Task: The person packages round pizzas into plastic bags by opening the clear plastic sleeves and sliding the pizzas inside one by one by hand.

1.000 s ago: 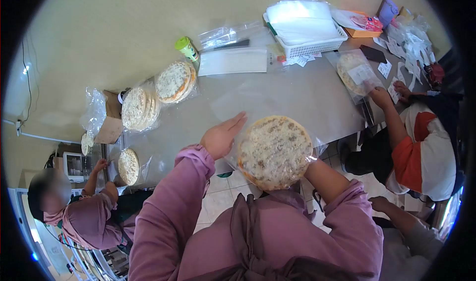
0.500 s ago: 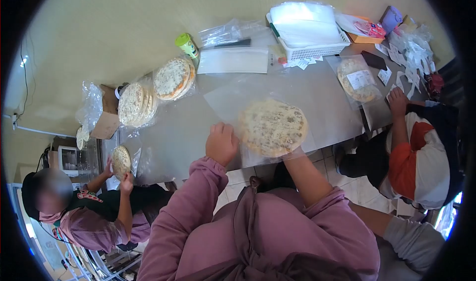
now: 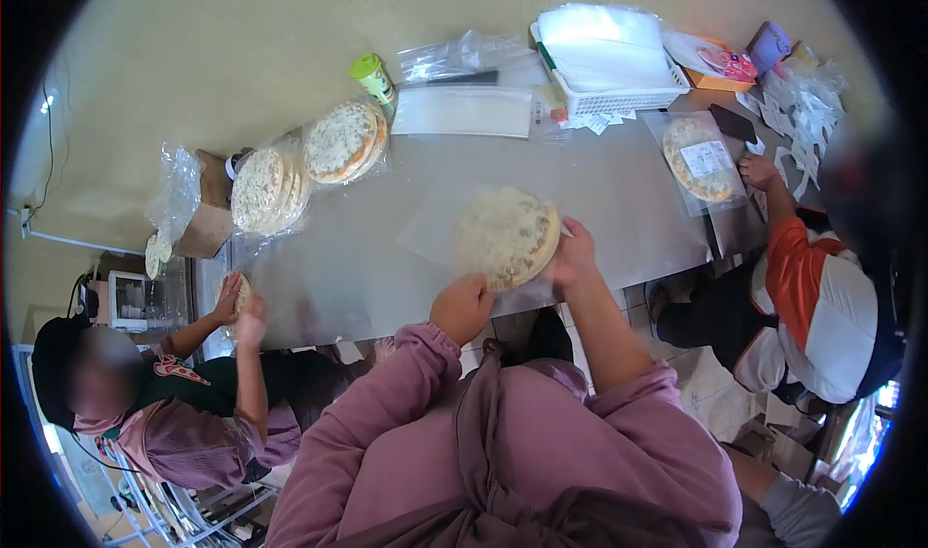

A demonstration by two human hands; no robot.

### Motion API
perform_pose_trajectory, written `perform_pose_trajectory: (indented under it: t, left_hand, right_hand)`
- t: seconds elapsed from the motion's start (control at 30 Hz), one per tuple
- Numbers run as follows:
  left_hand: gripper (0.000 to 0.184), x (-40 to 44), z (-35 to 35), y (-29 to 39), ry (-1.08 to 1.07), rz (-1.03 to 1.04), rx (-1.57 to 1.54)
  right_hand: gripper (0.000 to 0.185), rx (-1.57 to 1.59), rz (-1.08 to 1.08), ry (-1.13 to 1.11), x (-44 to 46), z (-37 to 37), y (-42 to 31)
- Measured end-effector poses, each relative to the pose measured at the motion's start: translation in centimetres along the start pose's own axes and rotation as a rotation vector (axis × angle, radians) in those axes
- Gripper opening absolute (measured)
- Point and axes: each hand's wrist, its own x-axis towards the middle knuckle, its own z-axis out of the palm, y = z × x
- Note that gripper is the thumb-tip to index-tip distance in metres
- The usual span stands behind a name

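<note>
In front of me a cheese-topped pizza (image 3: pixel 507 239) is in a clear plastic bag (image 3: pixel 425 237), whose loose end spreads left over the table. My left hand (image 3: pixel 462 308) is closed at the near left edge of the bag, its knuckles towards me. My right hand (image 3: pixel 572 253) grips the right edge of the bagged pizza, with the thumb along the rim and some fingers hidden. The pizza is slightly tilted and held above the near edge of the metal table (image 3: pixel 619 200).
Stacked pizzas (image 3: pixel 343 142) and more pizzas (image 3: pixel 261 192) stand at the back left, near a green cup (image 3: pixel 372 79). A white basket (image 3: pixel 619 99) holds clear bags. A labelled bagged pizza (image 3: pixel 698 157) lies right. Co-workers stand left and right, the left one handling a pizza (image 3: pixel 242 297).
The bagged pizza has shifted slightly left and tilted. My right hand has moved from beneath it to its right edge; my left hand has come down and right. The left co-worker's pizza has turned.
</note>
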Motion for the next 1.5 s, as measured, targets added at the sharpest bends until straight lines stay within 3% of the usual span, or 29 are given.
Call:
perform_pose_trajectory:
  t: [0.13, 0.2, 0.37, 0.53, 0.73, 0.8, 0.87, 0.93, 0.97, 1.03, 1.07, 1.13, 1.27, 1.37, 1.43, 1.47, 1.5]
  left_hand:
    - [0.015, -1.1, 1.1, 0.0, -0.071, 0.022, -0.013]
    - [0.013, -1.4, 1.6, 1.1, -0.019, 0.158, -0.054]
    - [0.012, -1.5, 1.4, 1.5, -0.067, 0.251, -0.078]
    - [0.013, -0.6, 2.1, 3.3, -0.125, 0.408, -0.111]
    - [0.019, 2.9, 2.8, 6.2, -0.283, 0.391, -0.187]
    - [0.018, 4.5, 3.4, 6.4, -0.375, 0.360, -0.184]
    - [0.018, 6.0, 3.8, 7.0, -0.393, 0.362, -0.195]
    - [0.017, 7.6, 4.1, 7.7, -0.406, 0.363, -0.206]
    - [0.016, 8.3, 4.2, 8.0, -0.391, 0.354, -0.235]
    - [0.015, 9.9, 4.3, 8.5, -0.371, 0.348, -0.258]
    - [0.015, 10.7, 4.3, 8.7, -0.372, 0.318, -0.252]
    - [0.016, 12.1, 4.2, 9.1, -0.374, 0.290, -0.240]
    - [0.015, 14.2, 4.2, 9.2, -0.372, 0.231, -0.229]
    - [0.015, 15.0, 4.0, 8.5, -0.363, 0.173, -0.227]
    - [0.015, 15.1, 3.7, 7.7, -0.351, 0.114, -0.231]
    - [0.015, 15.1, 3.6, 7.2, -0.340, 0.090, -0.235]
    - [0.015, 15.1, 3.4, 6.7, -0.328, 0.067, -0.240]
  right_hand:
    - [0.058, 0.011, 0.039, 0.097, -1.3, 0.6, 2.4]
    - [0.057, 0.062, -0.171, -0.034, 0.6, -0.2, 5.8]
    - [0.051, 0.052, -0.107, 0.024, 3.1, -1.8, 7.7]
    - [0.047, 0.145, -0.180, -0.063, 0.6, -2.8, 4.4]
    - [0.044, 0.028, -0.497, -0.057, -3.3, -3.1, -4.7]
    - [0.038, -0.235, -0.523, 0.166, -4.5, -3.9, -8.3]
    - [0.033, -0.511, -0.651, 0.595, -5.8, -5.9, -10.3]
    - [0.029, -1.388, -0.511, 0.935, -7.2, -9.7, -13.8]
    - [0.029, -1.383, -0.522, 0.935, -8.3, -8.9, -14.5]
    - [0.029, -1.808, -0.112, 0.856, -11.9, -3.7, -15.4]
    - [0.029, -1.804, -0.119, 0.853, -12.7, -0.8, -16.0]
    - [0.032, -1.790, -0.214, 0.619, -12.0, 4.6, -17.9]
    - [0.026, -1.789, -0.931, 0.429, -3.9, 8.4, -22.6]
    - [0.032, -1.946, -1.098, 0.397, 4.0, 10.8, -26.4]
    - [0.039, -2.247, -1.245, 0.514, 9.4, 10.2, -27.7]
    - [0.040, -2.412, -1.201, 0.655, 11.0, 9.8, -27.5]
    - [0.040, -2.410, -1.207, 0.621, 12.2, 9.4, -27.6]
